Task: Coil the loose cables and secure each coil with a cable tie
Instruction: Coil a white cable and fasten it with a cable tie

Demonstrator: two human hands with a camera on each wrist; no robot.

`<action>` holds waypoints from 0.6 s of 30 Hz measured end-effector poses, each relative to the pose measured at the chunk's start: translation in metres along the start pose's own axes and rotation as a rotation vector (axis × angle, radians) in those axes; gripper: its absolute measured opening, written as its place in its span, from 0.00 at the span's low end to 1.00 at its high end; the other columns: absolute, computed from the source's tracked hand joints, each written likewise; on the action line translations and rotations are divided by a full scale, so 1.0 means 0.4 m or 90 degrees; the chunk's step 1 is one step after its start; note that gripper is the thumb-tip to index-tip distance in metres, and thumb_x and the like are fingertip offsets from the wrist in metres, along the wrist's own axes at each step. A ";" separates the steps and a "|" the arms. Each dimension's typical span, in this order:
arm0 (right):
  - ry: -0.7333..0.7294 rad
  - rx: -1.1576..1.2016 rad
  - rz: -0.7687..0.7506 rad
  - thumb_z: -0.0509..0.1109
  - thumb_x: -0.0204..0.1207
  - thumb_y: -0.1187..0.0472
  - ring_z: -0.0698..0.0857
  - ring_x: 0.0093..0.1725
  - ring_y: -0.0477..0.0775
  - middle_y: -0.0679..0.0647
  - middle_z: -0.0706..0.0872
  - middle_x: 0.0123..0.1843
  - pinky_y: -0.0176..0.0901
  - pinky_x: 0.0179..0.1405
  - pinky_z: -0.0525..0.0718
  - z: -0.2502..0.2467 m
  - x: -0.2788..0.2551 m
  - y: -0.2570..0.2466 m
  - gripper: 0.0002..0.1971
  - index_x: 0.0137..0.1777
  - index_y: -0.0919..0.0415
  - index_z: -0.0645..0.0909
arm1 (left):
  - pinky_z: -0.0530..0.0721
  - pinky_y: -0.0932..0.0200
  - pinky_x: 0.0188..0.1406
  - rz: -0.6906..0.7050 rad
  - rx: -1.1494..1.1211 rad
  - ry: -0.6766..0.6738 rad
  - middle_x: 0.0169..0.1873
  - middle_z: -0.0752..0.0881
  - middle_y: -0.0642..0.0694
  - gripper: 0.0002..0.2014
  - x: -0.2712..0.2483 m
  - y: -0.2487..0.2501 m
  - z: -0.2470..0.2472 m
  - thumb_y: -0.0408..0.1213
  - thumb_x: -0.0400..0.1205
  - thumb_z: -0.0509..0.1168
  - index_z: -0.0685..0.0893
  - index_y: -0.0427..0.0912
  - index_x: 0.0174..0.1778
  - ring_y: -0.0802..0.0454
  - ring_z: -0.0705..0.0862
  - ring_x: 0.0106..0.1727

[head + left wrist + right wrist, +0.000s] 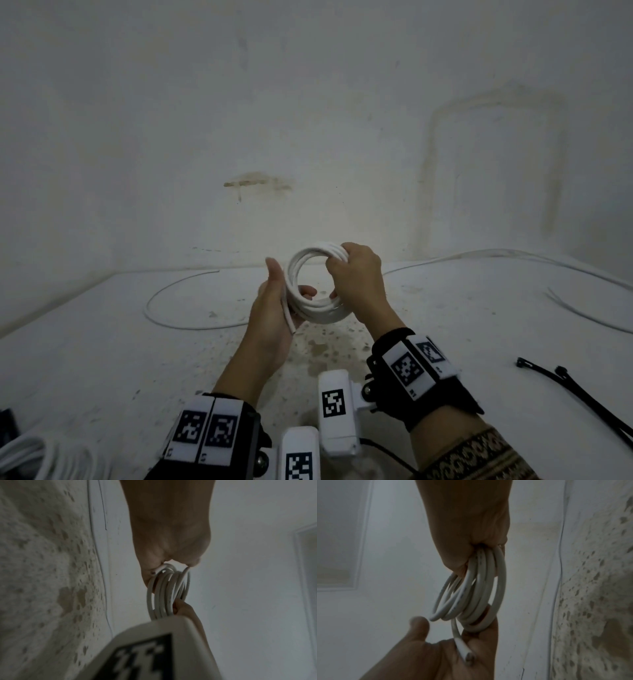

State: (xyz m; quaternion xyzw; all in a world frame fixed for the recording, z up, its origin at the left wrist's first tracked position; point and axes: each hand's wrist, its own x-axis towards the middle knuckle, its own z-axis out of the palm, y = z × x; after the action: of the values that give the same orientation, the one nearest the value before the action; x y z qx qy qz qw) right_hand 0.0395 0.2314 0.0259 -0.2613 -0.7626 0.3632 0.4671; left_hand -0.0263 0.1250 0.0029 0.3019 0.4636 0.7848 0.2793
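We hold a white cable coil (313, 284) up in the air, above the middle of the worktop (102, 342). It is a round ring of many loops, and one cut end sticks out low on its left. Our right hand (359, 277) curls its fingers round the top right of the ring. Our left hand (274, 308) holds the left side, with its thumb up and its fingers through the ring.

The worktop is white with brown spots. A loose white cable (178, 308) lies near its far left corner. Black cable ties (575, 387) lie by the right edge. Behind is a stained white wall (308, 120).
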 end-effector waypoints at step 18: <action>-0.320 0.172 0.097 0.75 0.68 0.71 0.81 0.35 0.57 0.65 0.82 0.36 0.44 0.33 0.79 -0.026 -0.019 -0.022 0.07 0.44 0.73 0.83 | 0.65 0.68 0.13 -0.001 -0.191 0.095 0.14 0.64 0.54 0.11 0.015 -0.006 -0.037 0.31 0.83 0.59 0.75 0.39 0.33 0.60 0.60 0.12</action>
State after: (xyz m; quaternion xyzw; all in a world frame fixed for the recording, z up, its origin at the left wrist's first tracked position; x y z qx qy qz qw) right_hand 0.0516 0.2236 0.0320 -0.1550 -0.7774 0.5487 0.2655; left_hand -0.0407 0.1218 -0.0037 0.1968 0.3610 0.8652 0.2868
